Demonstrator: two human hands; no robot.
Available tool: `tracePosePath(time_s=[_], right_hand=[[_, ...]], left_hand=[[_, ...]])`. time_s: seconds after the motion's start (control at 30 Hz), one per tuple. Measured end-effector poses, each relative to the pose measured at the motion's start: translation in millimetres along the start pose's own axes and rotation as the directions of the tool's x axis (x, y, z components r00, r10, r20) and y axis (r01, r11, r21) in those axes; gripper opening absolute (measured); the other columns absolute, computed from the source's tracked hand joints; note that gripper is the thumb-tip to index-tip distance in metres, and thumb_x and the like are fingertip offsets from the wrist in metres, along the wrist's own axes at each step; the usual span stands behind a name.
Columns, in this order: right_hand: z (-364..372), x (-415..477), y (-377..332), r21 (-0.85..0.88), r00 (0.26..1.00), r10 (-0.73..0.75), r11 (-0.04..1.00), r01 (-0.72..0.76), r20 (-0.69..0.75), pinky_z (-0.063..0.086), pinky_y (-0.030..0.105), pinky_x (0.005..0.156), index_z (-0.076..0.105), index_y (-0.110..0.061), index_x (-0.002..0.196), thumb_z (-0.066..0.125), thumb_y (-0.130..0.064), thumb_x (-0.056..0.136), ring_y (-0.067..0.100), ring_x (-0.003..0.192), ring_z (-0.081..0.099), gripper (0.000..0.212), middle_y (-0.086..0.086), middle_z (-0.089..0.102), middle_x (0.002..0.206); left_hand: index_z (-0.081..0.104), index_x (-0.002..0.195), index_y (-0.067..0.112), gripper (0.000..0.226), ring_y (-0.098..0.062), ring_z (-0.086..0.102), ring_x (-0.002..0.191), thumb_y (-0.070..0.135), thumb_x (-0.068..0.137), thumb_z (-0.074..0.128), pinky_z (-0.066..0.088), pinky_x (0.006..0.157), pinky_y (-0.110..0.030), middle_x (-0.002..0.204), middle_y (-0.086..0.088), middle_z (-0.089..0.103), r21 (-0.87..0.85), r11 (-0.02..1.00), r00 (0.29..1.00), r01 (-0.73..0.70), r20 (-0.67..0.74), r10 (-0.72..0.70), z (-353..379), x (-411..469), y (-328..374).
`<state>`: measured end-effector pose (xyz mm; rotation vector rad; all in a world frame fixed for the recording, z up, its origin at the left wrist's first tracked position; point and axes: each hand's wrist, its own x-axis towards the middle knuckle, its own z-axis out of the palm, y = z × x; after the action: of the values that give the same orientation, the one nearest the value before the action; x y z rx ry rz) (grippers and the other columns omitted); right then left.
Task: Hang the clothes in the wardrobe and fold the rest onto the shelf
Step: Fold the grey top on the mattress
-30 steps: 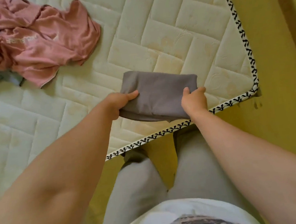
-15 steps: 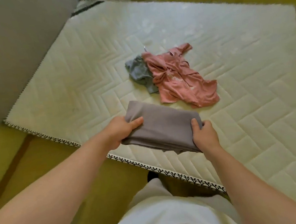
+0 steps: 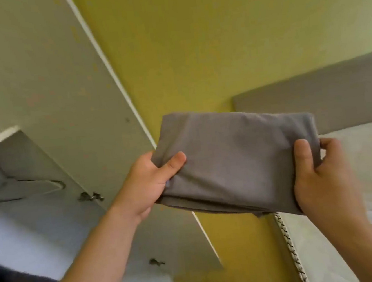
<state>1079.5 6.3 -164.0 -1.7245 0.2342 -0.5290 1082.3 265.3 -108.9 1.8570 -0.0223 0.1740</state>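
The folded grey garment (image 3: 239,158) is held in the air between the open wardrobe door (image 3: 48,86) and the mattress (image 3: 358,191). The left grip (image 3: 146,184) and the right grip (image 3: 320,179) each clamp one short end, thumb on top. Supporting both ends likely stops the folds sliding apart before shelving; a bare hanger (image 3: 24,187) hangs inside, and I cannot make out the shelf.

Soft even daylight, no glare, motion blur throughout, strongest at left, wide-angle slant at edges
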Motion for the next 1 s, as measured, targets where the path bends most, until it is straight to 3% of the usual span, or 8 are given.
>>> tracePosePath(time_s=[0.13, 0.33, 0.47, 0.57, 0.73, 0.83, 0.9, 1.0], right_hand=[[79.3, -9.3, -77.6, 0.094, 0.966, -0.196, 0.979, 0.182, 0.166, 0.03, 0.017, 0.052, 0.035, -0.025, 0.109, 0.041, -0.047, 0.101, -0.003, 0.064, 0.046, 0.024, -0.015, 0.047, 0.079], [180.5, -33.9, -173.1, 0.348, 0.824, -0.457, 0.872, 0.343, 0.334, 0.035, 0.024, 0.051, 0.033, -0.027, 0.11, 0.044, -0.047, 0.101, 0.001, 0.064, 0.053, 0.024, -0.013, 0.053, 0.081], [242.5, -46.9, -229.6, 0.486, 0.724, -0.561, 0.8, 0.351, 0.401, 0.037, 0.01, 0.051, 0.031, -0.026, 0.113, 0.049, -0.042, 0.1, -0.017, 0.065, 0.053, 0.027, -0.019, 0.05, 0.084], [287.8, -53.4, -270.7, 0.536, 0.632, -0.617, 0.768, 0.352, 0.469, 0.039, 0.008, 0.055, 0.031, -0.026, 0.116, 0.052, -0.038, 0.1, -0.01, 0.069, 0.053, 0.029, -0.022, 0.047, 0.087], [378.2, -76.3, -330.0, 0.596, 0.473, -0.597, 0.784, 0.173, 0.648, 0.051, 0.032, 0.079, 0.036, -0.016, 0.13, 0.057, -0.024, 0.096, 0.012, 0.092, 0.06, 0.041, -0.003, 0.059, 0.107], [438.5, -98.7, -349.3, 0.551, 0.426, -0.477, 0.832, -0.062, 0.768, 0.059, 0.044, 0.085, 0.044, -0.012, 0.132, 0.065, -0.026, 0.082, 0.022, 0.097, 0.067, 0.055, 0.002, 0.064, 0.114], [473.4, -109.1, -351.3, 0.446, 0.335, -0.403, 0.893, -0.062, 0.852, 0.062, 0.046, 0.077, 0.048, -0.006, 0.13, 0.066, -0.031, 0.079, 0.025, 0.086, 0.07, 0.059, 0.009, 0.067, 0.111], [507.8, -111.2, -335.9, 0.251, 0.162, -0.356, 0.856, 0.452, 0.92, 0.059, 0.042, 0.075, 0.044, -0.001, 0.133, 0.062, -0.037, 0.092, 0.029, 0.079, 0.067, 0.057, 0.014, 0.063, 0.102]], left_hand=[[0.061, 0.064, 0.015, 0.024, 0.004, 0.039, 0.04, 0.018, 0.088, 0.064, 0.031, 0.042, -0.009, 0.045, 0.014, 0.05, 0.061, 0.996, 0.956, -0.066, -0.282, 0.081, -98.4, -26.0, 36.6], [0.064, 0.103, 0.001, 0.067, -0.018, 0.035, 0.061, 0.055, 0.065, 0.078, 0.026, 0.062, -0.031, 0.066, -0.006, 0.045, 0.115, 0.991, 0.822, -0.066, -0.557, 0.119, -225.0, -61.1, 73.3], [0.071, 0.107, 0.003, 0.067, -0.028, 0.063, 0.086, 0.047, 0.059, 0.087, 0.054, 0.085, -0.04, 0.104, -0.026, 0.068, 0.136, 0.991, 0.776, 0.001, -0.625, 0.084, -295.5, -67.1, 115.9], [0.072, 0.109, 0.009, 0.076, -0.027, 0.07, 0.102, 0.048, 0.047, 0.093, 0.055, 0.093, -0.047, 0.115, -0.015, 0.072, 0.174, 0.979, 0.767, 0.103, -0.641, 0.033, -350.2, -57.3, 148.2], [0.068, 0.106, 0.012, 0.03, -0.011, 0.072, 0.065, 0.032, 0.084, 0.077, 0.052, 0.05, -0.019, 0.092, -0.004, 0.073, 0.345, 0.906, 0.655, 0.246, -0.748, 0.107, -447.2, -28.4, 177.5], [0.063, 0.117, 0.011, 0.055, -0.018, 0.067, 0.086, 0.048, 0.079, 0.079, 0.053, 0.067, -0.028, 0.112, -0.009, 0.068, 0.483, 0.728, 0.54, 0.485, -0.821, 0.185, -503.2, -13.4, 170.0], [0.048, 0.136, 0.012, 0.077, -0.032, 0.058, 0.114, 0.061, 0.082, 0.069, 0.049, 0.089, -0.038, 0.134, -0.013, 0.054, 0.524, 0.365, 0.489, 0.77, -0.851, 0.189, -524.2, -3.0, 146.6], [0.035, 0.149, 0.016, 0.073, -0.038, 0.046, 0.13, 0.064, 0.094, 0.044, 0.042, 0.103, -0.044, 0.149, -0.012, 0.039, 0.569, 0.03, 0.565, 0.822, -0.82, 0.09, -533.4, 16.3, 99.2]])
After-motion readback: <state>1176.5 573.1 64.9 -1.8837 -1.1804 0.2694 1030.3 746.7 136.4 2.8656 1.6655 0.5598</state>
